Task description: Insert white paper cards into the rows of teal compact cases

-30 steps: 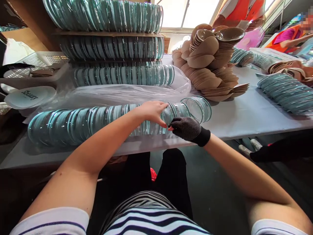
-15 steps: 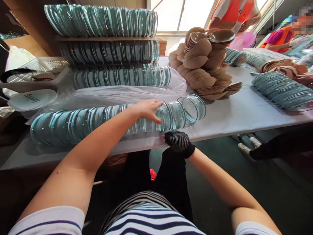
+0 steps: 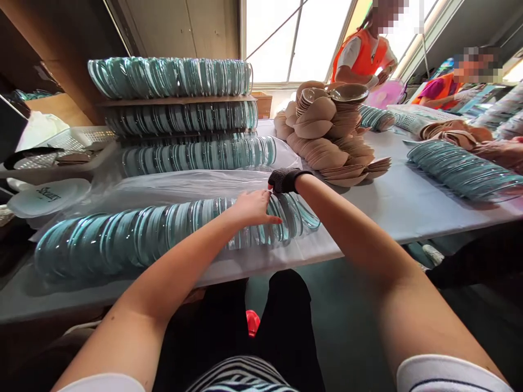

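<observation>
A long row of clear glass lids [image 3: 134, 234] with greenish rims stands on edge along the front of the table. My left hand [image 3: 254, 208] is bare and lies over the right part of this row, its thumb stretched out and apart from the fingers. My right hand [image 3: 283, 181], in a dark fingerless-looking glove, is at the upper far side of the same row, close to my left fingertips. Its fingers point down and left and are mostly hidden, so their grip does not show. My right forearm covers part of the row's right end.
Behind lie stacked rows of glass lids [image 3: 171, 79] with cardboard between. Brown paper-like sheets [image 3: 322, 147] are heaped at centre right; more lids [image 3: 466, 171] lie farther right. A white basket [image 3: 92, 136] stands left. Two people in orange vests [image 3: 363, 57] work beyond.
My right hand has risen from the table's front edge to the far side of the lid row. My left hand stays on the row. The view has tilted up.
</observation>
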`<state>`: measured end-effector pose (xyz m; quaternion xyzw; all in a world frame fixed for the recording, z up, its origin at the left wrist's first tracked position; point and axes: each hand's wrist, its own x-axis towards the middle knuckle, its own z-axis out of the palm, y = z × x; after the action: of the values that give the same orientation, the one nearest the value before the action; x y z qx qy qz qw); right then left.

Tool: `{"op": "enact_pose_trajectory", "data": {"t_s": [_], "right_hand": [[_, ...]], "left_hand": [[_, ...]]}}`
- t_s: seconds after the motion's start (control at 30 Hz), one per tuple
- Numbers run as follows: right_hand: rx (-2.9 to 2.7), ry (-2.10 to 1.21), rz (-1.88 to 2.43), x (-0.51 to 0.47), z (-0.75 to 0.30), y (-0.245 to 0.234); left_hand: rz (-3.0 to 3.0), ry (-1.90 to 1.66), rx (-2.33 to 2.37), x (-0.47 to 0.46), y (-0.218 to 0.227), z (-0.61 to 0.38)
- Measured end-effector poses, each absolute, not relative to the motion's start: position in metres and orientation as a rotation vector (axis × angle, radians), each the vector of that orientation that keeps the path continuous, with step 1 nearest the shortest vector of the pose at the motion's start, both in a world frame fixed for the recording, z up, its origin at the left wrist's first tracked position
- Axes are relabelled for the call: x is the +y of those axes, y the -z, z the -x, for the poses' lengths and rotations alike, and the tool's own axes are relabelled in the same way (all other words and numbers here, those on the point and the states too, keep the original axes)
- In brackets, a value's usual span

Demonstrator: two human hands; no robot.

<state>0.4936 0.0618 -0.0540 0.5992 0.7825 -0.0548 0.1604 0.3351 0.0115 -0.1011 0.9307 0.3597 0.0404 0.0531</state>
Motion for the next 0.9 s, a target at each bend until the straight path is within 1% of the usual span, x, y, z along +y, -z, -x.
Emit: {"op": "enact_pose_trajectory", "data": {"t_s": [0.13, 0.2, 0.3, 0.37, 0.5, 0.6, 0.7, 0.77, 0.83, 0.9], "right_hand": [[2.233, 0.384, -1.552, 0.077, -0.492, 0.062], [2.214, 0.391, -1.534, 0.079, -0.495, 0.064], [2.256, 0.307, -1.483, 0.081, -0.499, 0.067], [2.226, 0.339, -1.469, 0.083, -0.500, 0.068], [2.198, 0.500, -1.541, 0.081, -0.502, 0.070], [2.329, 0.495, -1.691, 0.068, -0.506, 0.068], [2.436, 0.649, -1.865, 0.044, -0.516, 0.060], [2.567, 0.727, -1.873, 0.023, -0.525, 0.057], [2.767, 0.614, -1.807, -0.004, -0.532, 0.062], [2.942, 0.394, -1.739, -0.036, -0.536, 0.080]], "left_hand": [[-2.857, -0.133, 1.071, 0.013, 0.099, -0.333], [-2.860, -0.136, 1.055, 0.015, 0.098, -0.334], [-2.853, -0.135, 1.007, 0.017, 0.097, -0.334], [-2.846, -0.125, 0.976, 0.018, 0.096, -0.333], [-2.825, -0.082, 0.978, 0.017, 0.095, -0.329], [-2.808, -0.039, 1.004, 0.015, 0.092, -0.329], [-2.783, -0.002, 1.039, 0.014, 0.089, -0.329], [-2.767, 0.031, 1.066, 0.014, 0.088, -0.330], [-2.761, 0.065, 1.084, 0.014, 0.087, -0.331], [-2.763, 0.089, 1.091, 0.015, 0.086, -0.333]]}}
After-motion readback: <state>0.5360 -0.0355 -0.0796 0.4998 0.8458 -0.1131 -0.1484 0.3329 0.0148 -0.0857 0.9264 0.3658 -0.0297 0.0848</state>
